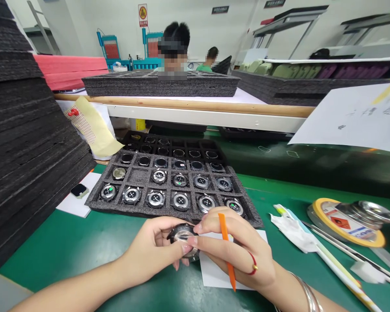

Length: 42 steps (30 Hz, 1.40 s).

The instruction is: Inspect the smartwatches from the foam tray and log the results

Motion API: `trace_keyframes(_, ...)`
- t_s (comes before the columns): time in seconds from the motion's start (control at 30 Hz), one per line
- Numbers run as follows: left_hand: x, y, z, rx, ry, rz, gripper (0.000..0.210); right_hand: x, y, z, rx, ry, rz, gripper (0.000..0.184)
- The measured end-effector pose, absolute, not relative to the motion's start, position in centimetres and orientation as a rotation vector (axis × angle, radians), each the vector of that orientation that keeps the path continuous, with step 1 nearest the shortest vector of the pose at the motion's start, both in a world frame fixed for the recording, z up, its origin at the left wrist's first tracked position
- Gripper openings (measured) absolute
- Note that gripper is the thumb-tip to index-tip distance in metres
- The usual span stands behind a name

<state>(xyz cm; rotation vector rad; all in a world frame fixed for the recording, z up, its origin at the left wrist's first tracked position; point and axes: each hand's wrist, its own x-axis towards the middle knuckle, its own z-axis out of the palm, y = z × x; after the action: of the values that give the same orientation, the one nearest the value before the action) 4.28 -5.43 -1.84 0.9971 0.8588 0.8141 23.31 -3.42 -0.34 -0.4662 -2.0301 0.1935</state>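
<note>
My left hand (147, 247) is closed around the edge of a round watch case (183, 235), thumb on its face and fingers beneath. The case is dark-rimmed with a shiny round middle, partly covered by my fingers. My right hand (247, 249) meets it from the other side, its fingertips on the case. Tucked among the right fingers is an orange plastic pry stick (231, 271), slanting down. Just beyond both hands lies a black foam tray (141, 176) holding several round watch cases in its compartments. White paper (214, 273) lies under the right hand.
A second foam tray sits behind. At left rise stacked foam sheets (19, 143) and a small square watch (79, 190) on paper. On the right are a dispenser bottle (347, 221) and several thin sticks. A shelf edge (198, 115) crosses ahead; two people sit beyond it.
</note>
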Motion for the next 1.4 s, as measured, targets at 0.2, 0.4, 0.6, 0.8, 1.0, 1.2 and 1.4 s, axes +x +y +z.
trace_keyframes(0.2, 3.9, -5.1, -1.4, 0.934, 0.779, 0.781, 0.031, 23.3, -3.4, -0.3, -0.496, -2.046, 0.21, 0.018)
trace_keyframes(0.4, 3.5, -4.9, -1.6, 0.901, 0.657, 0.832, 0.028, 23.4, -3.3, -0.8, -0.497, -2.062, 0.167, 0.012)
trace_keyframes(0.6, 3.4, -4.8, -1.7, 0.869, 0.598, 0.847, 0.032, 23.4, -3.1, -1.4, -0.445, -2.079, 0.037, 0.014)
trace_keyframes(0.8, 3.5, -4.9, -1.6, 0.856, 0.65, 0.857, 0.04, 23.4, -3.2, -1.6, -0.456, -2.073, 0.044, 0.014)
trace_keyframes(1.0, 3.6, -4.7, -1.7, 0.841, 0.659, 0.87, 0.038, 23.3, -3.3, -1.7, -0.459, -2.079, 0.048, 0.016)
trace_keyframes(1.2, 3.8, -4.6, -1.7, 0.836, 0.676, 0.871, 0.038, 23.2, -3.0, -2.0, -0.451, -2.08, 0.033, 0.016)
trace_keyframes(1.4, 3.7, -4.7, -1.8, 0.839, 0.691, 0.854, 0.041, 23.2, -3.1, -1.9, -0.475, -2.095, 0.055, 0.02)
